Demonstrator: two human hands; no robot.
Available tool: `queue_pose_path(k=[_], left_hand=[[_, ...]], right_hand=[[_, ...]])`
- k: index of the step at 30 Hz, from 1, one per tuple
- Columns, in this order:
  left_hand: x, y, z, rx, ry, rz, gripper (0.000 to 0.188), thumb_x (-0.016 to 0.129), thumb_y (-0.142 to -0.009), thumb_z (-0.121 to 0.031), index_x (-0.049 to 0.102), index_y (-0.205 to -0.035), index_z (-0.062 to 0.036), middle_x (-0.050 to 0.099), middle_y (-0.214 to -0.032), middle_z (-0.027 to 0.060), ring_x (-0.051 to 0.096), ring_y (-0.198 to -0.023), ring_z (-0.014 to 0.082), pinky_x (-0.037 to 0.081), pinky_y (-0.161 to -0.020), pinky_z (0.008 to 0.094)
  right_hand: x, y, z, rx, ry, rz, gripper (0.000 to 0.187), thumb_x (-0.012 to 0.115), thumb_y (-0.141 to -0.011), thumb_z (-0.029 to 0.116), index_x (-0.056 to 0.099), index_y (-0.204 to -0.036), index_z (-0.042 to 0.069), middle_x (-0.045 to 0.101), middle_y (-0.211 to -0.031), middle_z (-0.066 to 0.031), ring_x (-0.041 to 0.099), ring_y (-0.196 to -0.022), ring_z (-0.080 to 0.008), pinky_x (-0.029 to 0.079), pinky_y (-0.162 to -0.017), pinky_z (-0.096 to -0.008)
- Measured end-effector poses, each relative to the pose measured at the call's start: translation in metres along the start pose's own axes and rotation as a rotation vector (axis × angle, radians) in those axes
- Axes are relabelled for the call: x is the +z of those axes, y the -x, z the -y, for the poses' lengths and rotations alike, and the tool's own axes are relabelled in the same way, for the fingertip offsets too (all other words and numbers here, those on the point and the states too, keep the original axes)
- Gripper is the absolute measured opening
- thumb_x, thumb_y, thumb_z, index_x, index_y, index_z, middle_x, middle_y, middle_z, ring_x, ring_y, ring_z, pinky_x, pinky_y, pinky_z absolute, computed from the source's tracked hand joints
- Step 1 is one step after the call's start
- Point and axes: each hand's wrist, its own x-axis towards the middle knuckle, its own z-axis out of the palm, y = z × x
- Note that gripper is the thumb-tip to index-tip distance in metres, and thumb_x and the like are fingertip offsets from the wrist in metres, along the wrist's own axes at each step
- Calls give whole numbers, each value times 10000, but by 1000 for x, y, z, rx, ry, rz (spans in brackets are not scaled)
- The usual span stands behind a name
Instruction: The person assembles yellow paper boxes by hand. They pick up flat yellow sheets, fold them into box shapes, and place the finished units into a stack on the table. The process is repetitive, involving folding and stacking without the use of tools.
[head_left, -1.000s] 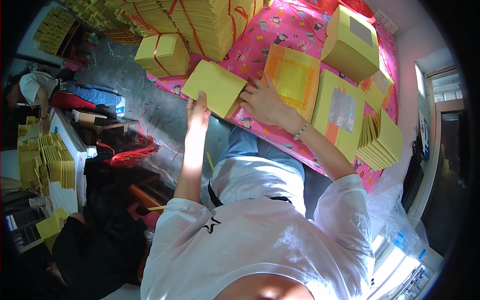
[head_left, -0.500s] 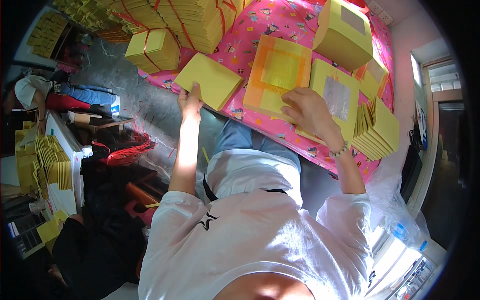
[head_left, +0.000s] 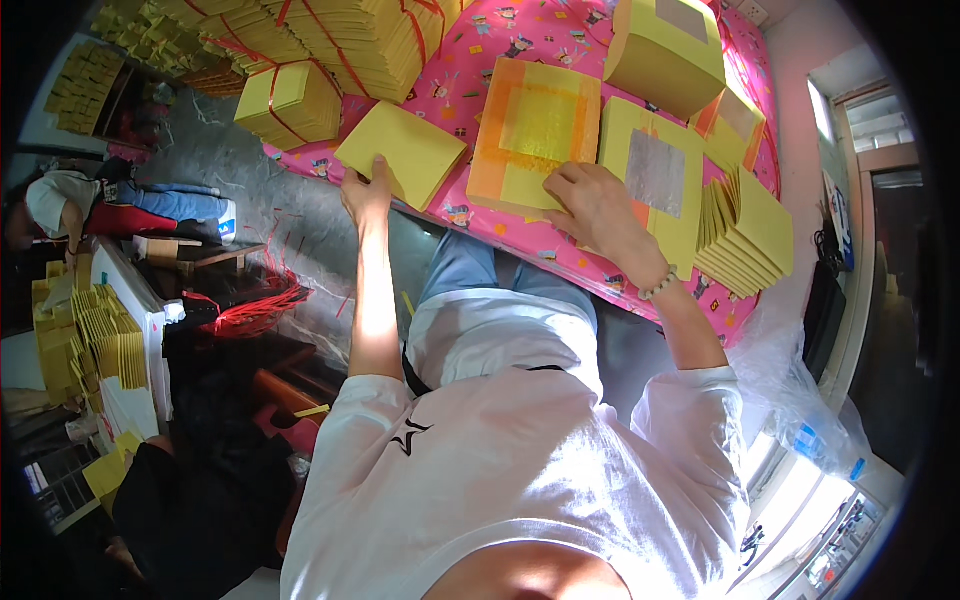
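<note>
My left hand (head_left: 368, 194) grips the near left corner of a plain yellow paper stack (head_left: 408, 150), thumb on top and the other fingers at its edge and underneath. This stack lies at the front edge of the pink table. Right of it lies a yellow paper stack with an orange border and shiny gold square (head_left: 540, 125). My right hand (head_left: 600, 210) is at its near right corner, fingers curled and closed on the paper's edge; the thumb is mostly hidden. Beside that hand lies a yellow stack with a silver square (head_left: 655, 180).
A patterned pink cloth (head_left: 455, 85) covers the table. Tall tied yellow bundles (head_left: 345, 45) and a small tied bundle (head_left: 290, 103) stand at the back left. A thick yellow stack (head_left: 665, 50) and fanned folded papers (head_left: 745, 235) are at right. Two people work at left.
The table and its stacks sit slightly farther up and left in the view. Both hands keep nearly the same places on their stacks.
</note>
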Motion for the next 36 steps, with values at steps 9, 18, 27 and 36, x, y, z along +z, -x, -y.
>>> queue_pose_path(k=[9, 18, 27, 36], left_hand=[[0, -1, 7, -56, -135, -159, 448, 777, -767, -253, 527, -987, 46, 552, -755, 64, 542, -639, 146, 474, -581, 295], [2, 4, 3, -61, 33, -127, 404, 770, -778, -202, 503, -966, 35, 536, -741, 47, 505, -597, 110, 447, -490, 272], [1, 6, -2, -75, 34, -111, 420, 751, -806, -189, 485, -1029, 47, 562, -761, 70, 545, -614, 122, 472, -496, 263], [-5, 22, -29, -186, -64, -88, 604, 697, -857, -345, 420, -1201, 67, 624, -882, 148, 612, -752, 178, 503, -623, 283]], right_hand=[[-4, 3, -7, -56, -130, -15, 132, 653, -797, 159, 673, -798, 29, 617, -836, -83, 605, -835, -268, 495, -697, -390], [-5, 1, -10, 17, -174, 14, 142, 636, -827, 157, 680, -825, 22, 639, -858, -82, 613, -850, -276, 501, -706, -393], [-4, 0, -12, 37, -237, -11, 170, 624, -834, 173, 660, -792, 12, 618, -820, -112, 603, -841, -313, 490, -712, -427], [-7, -1, -13, 115, -227, 59, 162, 630, -848, 176, 698, -853, 29, 675, -914, -75, 633, -849, -278, 503, -714, -381]])
